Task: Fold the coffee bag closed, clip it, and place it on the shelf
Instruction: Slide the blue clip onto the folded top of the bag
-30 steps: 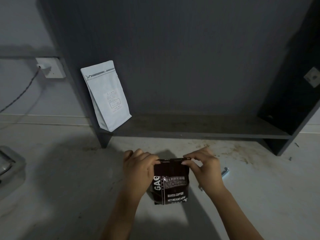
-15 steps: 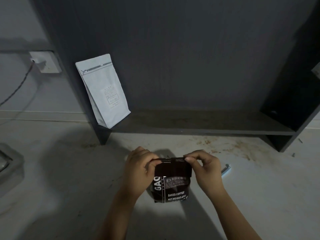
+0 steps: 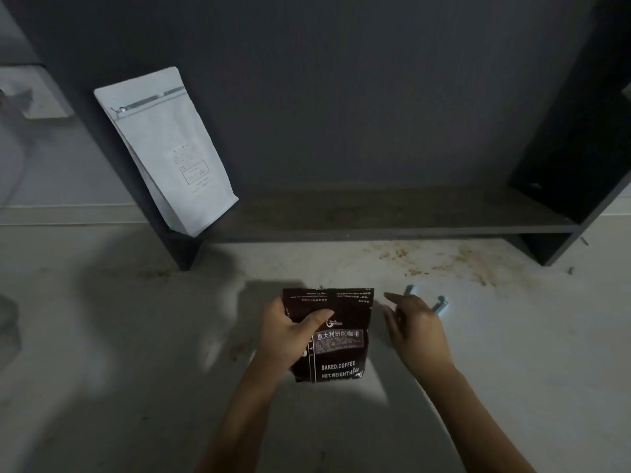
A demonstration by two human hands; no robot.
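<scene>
The dark coffee bag (image 3: pixel 333 336) stands on the pale bench (image 3: pixel 102 370), near the person. The left hand (image 3: pixel 290 336) grips its left side, thumb pressed on the front. The right hand (image 3: pixel 415 331) is open, apart from the bag, fingers spread just beside a small light clip (image 3: pixel 440 303). Far behind, a white bag (image 3: pixel 167 151) leans at the left end of the dark shelf (image 3: pixel 392 216).

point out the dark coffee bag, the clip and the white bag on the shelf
dark coffee bag (image 3: pixel 341 349), head view, on its printed front label
clip (image 3: pixel 441 303), head view, on its pale body beyond the right hand
white bag (image 3: pixel 170 155), head view, on its front panel
</scene>
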